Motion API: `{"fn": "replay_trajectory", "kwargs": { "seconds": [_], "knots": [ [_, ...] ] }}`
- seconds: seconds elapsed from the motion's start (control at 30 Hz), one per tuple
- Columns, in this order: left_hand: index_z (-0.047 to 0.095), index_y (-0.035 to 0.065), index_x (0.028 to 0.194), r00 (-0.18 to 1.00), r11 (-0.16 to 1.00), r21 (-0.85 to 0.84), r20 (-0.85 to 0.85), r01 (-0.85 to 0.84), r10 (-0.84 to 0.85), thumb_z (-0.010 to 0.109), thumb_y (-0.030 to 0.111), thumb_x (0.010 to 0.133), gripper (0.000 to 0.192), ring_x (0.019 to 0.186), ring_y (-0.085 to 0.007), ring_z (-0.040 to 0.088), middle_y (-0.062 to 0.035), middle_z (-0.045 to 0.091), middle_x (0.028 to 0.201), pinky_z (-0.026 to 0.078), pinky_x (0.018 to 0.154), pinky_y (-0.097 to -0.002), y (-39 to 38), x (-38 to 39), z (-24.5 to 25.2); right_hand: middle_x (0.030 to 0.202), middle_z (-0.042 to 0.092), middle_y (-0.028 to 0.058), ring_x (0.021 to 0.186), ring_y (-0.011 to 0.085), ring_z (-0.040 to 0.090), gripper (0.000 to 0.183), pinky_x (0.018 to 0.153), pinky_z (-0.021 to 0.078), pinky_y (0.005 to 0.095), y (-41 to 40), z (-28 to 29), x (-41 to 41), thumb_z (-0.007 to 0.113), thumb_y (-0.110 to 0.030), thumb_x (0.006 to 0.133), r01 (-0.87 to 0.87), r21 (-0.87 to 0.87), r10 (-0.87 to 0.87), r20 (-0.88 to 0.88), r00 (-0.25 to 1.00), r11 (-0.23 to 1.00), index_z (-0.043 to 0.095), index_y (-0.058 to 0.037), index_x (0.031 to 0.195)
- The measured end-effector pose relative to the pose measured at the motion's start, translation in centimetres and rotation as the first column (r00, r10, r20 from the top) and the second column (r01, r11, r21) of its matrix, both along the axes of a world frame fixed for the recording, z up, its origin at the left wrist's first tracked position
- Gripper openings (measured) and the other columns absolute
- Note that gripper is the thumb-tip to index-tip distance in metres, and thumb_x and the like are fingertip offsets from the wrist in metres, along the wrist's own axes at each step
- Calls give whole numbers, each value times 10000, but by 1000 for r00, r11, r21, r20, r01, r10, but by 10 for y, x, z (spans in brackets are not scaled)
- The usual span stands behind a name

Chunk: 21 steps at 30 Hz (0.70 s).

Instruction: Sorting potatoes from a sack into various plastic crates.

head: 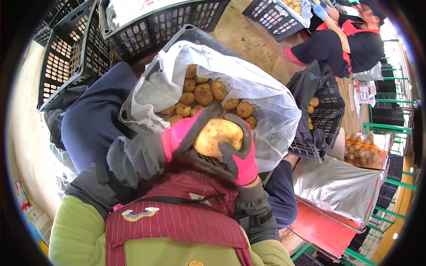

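Observation:
Both my hands wear pink gloves with dark grey palms. Between them is a large, pale yellow potato (pixel 218 137) with brown dirt marks. My right hand (pixel 240 146) grips its right side, the thumb across its front. My left hand (pixel 188 133) lies against its left side, palm turned to the potato; its fingertips reach up beside it. The potato is held above the near edge of a black plastic crate (pixel 213 160) lined with a white fabric-like sheet (pixel 273 109). Inside the liner lie several smaller, browner potatoes (pixel 203 93), partly covered with dirt.
Black crates stand at the upper left (pixel 60 66) and top (pixel 159 33). Right of my crate is a crate with a black liner (pixel 319 123) and a few potatoes. A silver-covered stack (pixel 336 186) and a bag of potatoes (pixel 364 151) are farther right. A person (pixel 352 43) sits at the upper right.

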<state>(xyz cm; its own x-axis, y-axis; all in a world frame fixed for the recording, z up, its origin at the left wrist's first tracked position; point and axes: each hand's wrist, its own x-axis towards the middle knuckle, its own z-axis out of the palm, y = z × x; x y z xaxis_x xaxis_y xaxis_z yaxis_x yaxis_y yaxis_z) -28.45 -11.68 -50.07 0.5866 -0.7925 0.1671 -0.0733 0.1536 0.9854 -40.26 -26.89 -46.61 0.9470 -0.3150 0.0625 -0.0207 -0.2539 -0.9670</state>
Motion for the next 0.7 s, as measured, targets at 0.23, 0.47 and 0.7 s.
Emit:
{"fn": "replay_trajectory", "kwargs": {
  "seconds": [0.23, 0.47, 0.7],
  "knots": [
    [634, 94, 868, 617, 948, 185, -787, 260, -16, 269, 594, 972, 627, 395, -87, 453, 4, 516, 522, 340, 384, -207, 0, 3, 15, 1231, 533, 171, 1102, 297, 558, 722, 937, 450, 392, -8, 6, 3, 776, -151, 714, -54, -255, 96, 158, 983, 965, 427, 6, 1325],
    [613, 137, 1088, 82, 971, -95, -990, 217, -116, 420, 634, 919, 560, 472, -57, 485, 19, 605, 705, 346, 410, -178, -5, -8, 21, 1110, 595, 184, 996, 310, 596, 604, 895, 461, 376, 4, 16, 11, 756, -225, 745, 190, -130, -189, 17, 982, 973, 515, 30, 1237],
    [572, 139, 1188, 249, 920, -322, -894, 224, -373, 422, 588, 941, 534, 587, -49, 545, 11, 654, 856, 425, 515, -186, 1, -3, 4, 1019, 618, 177, 937, 287, 614, 463, 849, 478, 358, 13, 11, 17, 705, -224, 805, 319, -391, -235, 249, 940, 863, 561, 39, 1157]
  ]
}}
